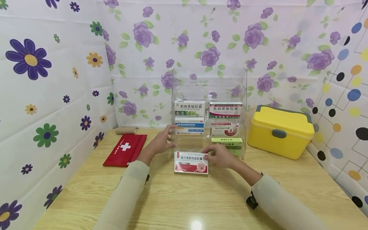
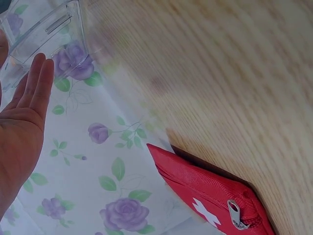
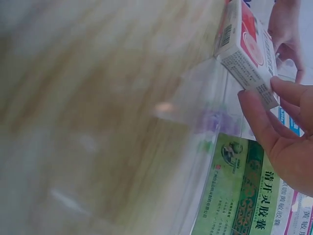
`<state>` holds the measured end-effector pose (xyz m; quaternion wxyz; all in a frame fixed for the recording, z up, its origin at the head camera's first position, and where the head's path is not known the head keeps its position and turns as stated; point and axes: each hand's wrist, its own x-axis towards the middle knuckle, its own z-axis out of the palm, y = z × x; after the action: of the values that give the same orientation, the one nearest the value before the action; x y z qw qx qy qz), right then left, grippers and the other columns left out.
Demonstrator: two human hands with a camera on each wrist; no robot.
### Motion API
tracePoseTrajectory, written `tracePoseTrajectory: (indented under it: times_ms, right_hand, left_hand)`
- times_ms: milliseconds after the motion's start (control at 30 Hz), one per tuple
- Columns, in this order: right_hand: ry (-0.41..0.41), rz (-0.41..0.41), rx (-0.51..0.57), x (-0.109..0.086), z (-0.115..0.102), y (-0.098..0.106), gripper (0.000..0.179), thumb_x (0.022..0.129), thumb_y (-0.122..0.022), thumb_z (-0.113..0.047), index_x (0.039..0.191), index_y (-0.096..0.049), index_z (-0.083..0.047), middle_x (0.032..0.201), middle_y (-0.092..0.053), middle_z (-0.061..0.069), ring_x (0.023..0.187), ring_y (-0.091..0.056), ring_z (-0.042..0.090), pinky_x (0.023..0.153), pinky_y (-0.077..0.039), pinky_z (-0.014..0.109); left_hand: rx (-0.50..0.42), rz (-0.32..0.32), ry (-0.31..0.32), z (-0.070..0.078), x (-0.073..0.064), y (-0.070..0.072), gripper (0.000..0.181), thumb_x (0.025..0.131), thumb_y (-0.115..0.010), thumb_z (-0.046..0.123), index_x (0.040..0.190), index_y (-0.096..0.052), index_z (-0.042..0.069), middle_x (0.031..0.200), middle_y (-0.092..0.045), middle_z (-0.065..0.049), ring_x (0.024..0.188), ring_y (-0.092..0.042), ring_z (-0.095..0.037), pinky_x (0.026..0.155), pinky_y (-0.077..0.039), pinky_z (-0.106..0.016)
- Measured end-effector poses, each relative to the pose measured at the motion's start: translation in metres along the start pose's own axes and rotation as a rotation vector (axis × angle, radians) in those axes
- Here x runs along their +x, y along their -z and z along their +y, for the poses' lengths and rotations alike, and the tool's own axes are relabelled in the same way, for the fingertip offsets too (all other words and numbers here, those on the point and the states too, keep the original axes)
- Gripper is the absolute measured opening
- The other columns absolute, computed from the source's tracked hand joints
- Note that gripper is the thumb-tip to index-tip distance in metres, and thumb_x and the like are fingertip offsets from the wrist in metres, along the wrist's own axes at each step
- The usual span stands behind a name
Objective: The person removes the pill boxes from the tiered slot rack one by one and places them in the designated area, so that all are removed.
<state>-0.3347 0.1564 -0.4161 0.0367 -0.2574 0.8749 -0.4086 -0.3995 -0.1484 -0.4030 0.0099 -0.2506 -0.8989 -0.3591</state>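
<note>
My right hand pinches the right end of a white and red medicine box at the lower left front of a clear tiered display rack. The right wrist view shows thumb and fingers at the end of the box, which is tilted. My left hand is at the rack's left side, fingers extended; in the left wrist view the straight fingers of this hand overlap the clear plastic. On the rack's lower right tier, a green medicine box stands beside my right hand.
Higher tiers hold several medicine boxes, among them a blue and white one and a pink and white one. A red first aid pouch lies left, near a brown roll. A yellow lidded case stands right. Patterned cloth surrounds the table.
</note>
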Motion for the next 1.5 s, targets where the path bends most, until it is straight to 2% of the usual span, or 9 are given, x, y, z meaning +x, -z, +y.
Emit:
tracePoseTrajectory:
  times_ms: [167,333,600,867,1200,1333,1500]
  right_hand:
    - [0.014,-0.005,0.0,0.003,-0.001,-0.003,0.019,0.09,-0.073,-0.012,0.108,-0.073,-0.006,0.109,-0.069,0.01,0.069,-0.067,0.03,0.054,-0.055,0.032]
    - [0.025,-0.018,0.042,0.007,-0.002,-0.004,0.02,0.09,-0.073,-0.012,0.109,-0.073,-0.004,0.108,-0.069,0.012,0.07,-0.067,0.039,0.056,-0.056,0.037]
    - [-0.005,-0.048,0.072,0.009,0.0,-0.006,0.021,0.091,-0.072,-0.01,0.11,-0.073,-0.003,0.107,-0.071,0.012,0.063,-0.063,0.042,0.05,-0.05,0.028]
    - [0.032,-0.061,0.08,0.01,0.002,-0.007,0.02,0.091,-0.071,-0.008,0.11,-0.074,-0.001,0.112,-0.07,0.017,0.061,-0.063,0.044,0.049,-0.051,0.029]
    - [0.023,-0.065,0.036,0.015,0.005,-0.008,0.02,0.093,-0.068,-0.007,0.111,-0.073,-0.001,0.114,-0.07,0.017,0.061,-0.065,0.032,0.051,-0.052,0.028]
    - [0.013,-0.059,0.025,0.017,0.006,-0.008,0.02,0.092,-0.069,-0.007,0.111,-0.073,-0.001,0.116,-0.069,0.018,0.068,-0.067,0.029,0.052,-0.053,0.028]
    - [0.012,-0.047,0.01,0.018,0.008,-0.008,0.021,0.092,-0.069,-0.008,0.111,-0.073,0.0,0.111,-0.071,0.016,0.074,-0.069,0.028,0.054,-0.054,0.029]
  left_hand:
    - [0.012,0.006,0.0,0.002,-0.001,0.001,0.085,0.086,-0.078,0.011,0.15,-0.026,0.029,0.136,-0.053,-0.021,0.111,-0.063,-0.034,0.093,-0.052,-0.049]
    - [0.009,0.017,-0.014,0.003,-0.001,0.002,0.085,0.086,-0.078,0.008,0.15,-0.026,0.028,0.135,-0.054,-0.022,0.11,-0.064,-0.036,0.093,-0.051,-0.05]
    - [0.003,0.01,-0.001,0.0,0.0,-0.001,0.085,0.086,-0.078,0.009,0.15,-0.026,0.029,0.134,-0.055,-0.02,0.109,-0.064,-0.034,0.091,-0.052,-0.049]
    - [0.018,0.012,0.001,0.003,0.0,-0.001,0.085,0.086,-0.078,0.01,0.15,-0.025,0.029,0.134,-0.054,-0.022,0.11,-0.064,-0.036,0.092,-0.052,-0.05]
    - [0.022,0.021,0.017,0.002,-0.001,-0.002,0.085,0.085,-0.078,0.01,0.149,-0.025,0.03,0.133,-0.054,-0.021,0.108,-0.064,-0.034,0.091,-0.052,-0.05]
    - [0.021,0.018,0.023,0.002,0.0,-0.002,0.085,0.086,-0.078,0.01,0.15,-0.025,0.029,0.134,-0.054,-0.02,0.109,-0.064,-0.033,0.091,-0.053,-0.048]
    - [0.036,0.015,0.042,0.004,0.0,-0.003,0.086,0.086,-0.078,0.01,0.151,-0.024,0.03,0.134,-0.055,-0.019,0.109,-0.064,-0.032,0.091,-0.053,-0.048]
